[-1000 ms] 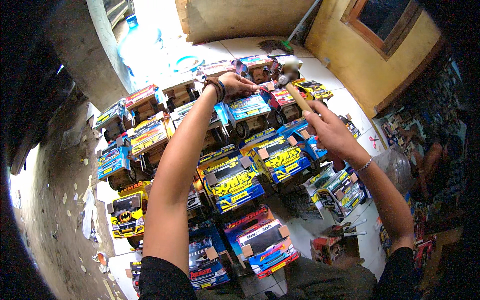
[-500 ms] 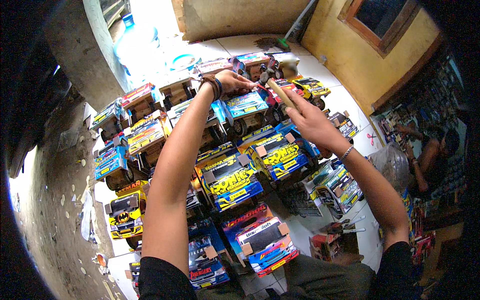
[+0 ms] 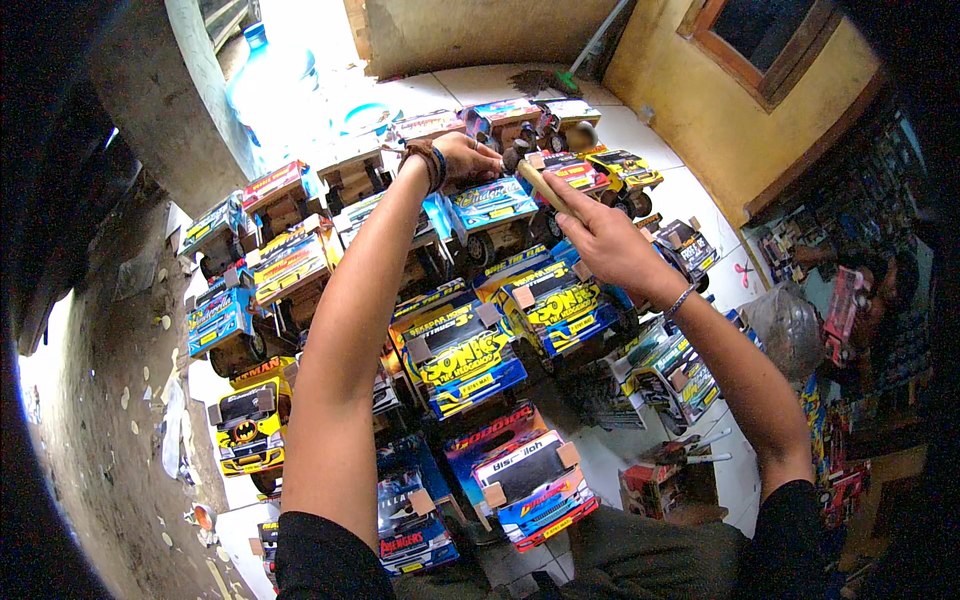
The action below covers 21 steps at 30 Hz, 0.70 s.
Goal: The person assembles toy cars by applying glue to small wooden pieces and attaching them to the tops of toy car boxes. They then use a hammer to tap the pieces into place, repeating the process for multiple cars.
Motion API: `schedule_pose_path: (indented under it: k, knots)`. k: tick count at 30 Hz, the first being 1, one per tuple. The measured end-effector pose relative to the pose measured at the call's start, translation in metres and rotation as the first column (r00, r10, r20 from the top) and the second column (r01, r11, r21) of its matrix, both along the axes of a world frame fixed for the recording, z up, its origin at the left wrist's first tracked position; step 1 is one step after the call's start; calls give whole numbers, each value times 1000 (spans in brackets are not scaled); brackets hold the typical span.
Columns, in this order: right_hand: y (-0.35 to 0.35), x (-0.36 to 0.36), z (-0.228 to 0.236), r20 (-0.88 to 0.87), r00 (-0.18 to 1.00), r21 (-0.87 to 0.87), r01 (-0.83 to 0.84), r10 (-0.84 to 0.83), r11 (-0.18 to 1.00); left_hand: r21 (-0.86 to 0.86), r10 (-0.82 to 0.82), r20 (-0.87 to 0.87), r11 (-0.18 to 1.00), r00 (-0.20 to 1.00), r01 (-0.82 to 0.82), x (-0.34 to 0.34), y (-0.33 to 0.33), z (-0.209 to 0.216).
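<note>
My right hand (image 3: 612, 243) grips the wooden handle of a hammer (image 3: 545, 187), its dark head close beside the fingertips of my left hand (image 3: 464, 160). The left fingers are pinched together over a light-blue toy truck (image 3: 492, 203) in the far rows. Whatever they hold is too small or hidden to make out. A red-and-yellow toy truck (image 3: 572, 172) stands just right of the hammer head. Under my forearms are two blue-and-yellow toy trucks (image 3: 565, 306), and nearer me a pink-and-blue toy truck (image 3: 537, 490).
Rows of toy trucks cover the white tiled floor, among them a yellow one (image 3: 248, 425) at left. A large blue water bottle (image 3: 265, 85) stands at the far left. Red scissors (image 3: 744, 272) and a clear plastic bag (image 3: 785, 330) lie at right, near another person (image 3: 890, 300).
My right hand has shifted slightly left, bringing the hammer head closer to my left fingertips. The left hand has barely moved. A red toy truck now shows by the other person.
</note>
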State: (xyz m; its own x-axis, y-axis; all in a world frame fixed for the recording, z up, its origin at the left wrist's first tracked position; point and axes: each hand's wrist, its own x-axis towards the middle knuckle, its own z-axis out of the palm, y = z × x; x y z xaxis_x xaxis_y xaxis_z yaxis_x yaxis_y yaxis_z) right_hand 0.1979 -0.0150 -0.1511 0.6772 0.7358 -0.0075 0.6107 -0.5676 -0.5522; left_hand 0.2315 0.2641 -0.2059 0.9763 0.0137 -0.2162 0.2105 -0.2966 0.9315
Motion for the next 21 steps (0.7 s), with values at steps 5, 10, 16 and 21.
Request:
schedule_pose_path:
  k: [5,10,16,21]
  knots:
    - [2,1,-8,126,991,89,-55,43,995,-24,-20,-10,999,1000,20,6,3,-5]
    - [1,-1,-6,103,994,35,-30,26,999,55,-37,31,998,999,35,9,6,-10]
    - [3,-3,-4,136,990,70,-50,40,996,27,-51,3,998,999,50,11,8,-10]
    - [5,1,-5,125,992,105,-17,3,994,115,-40,-16,992,999,42,19,10,-15]
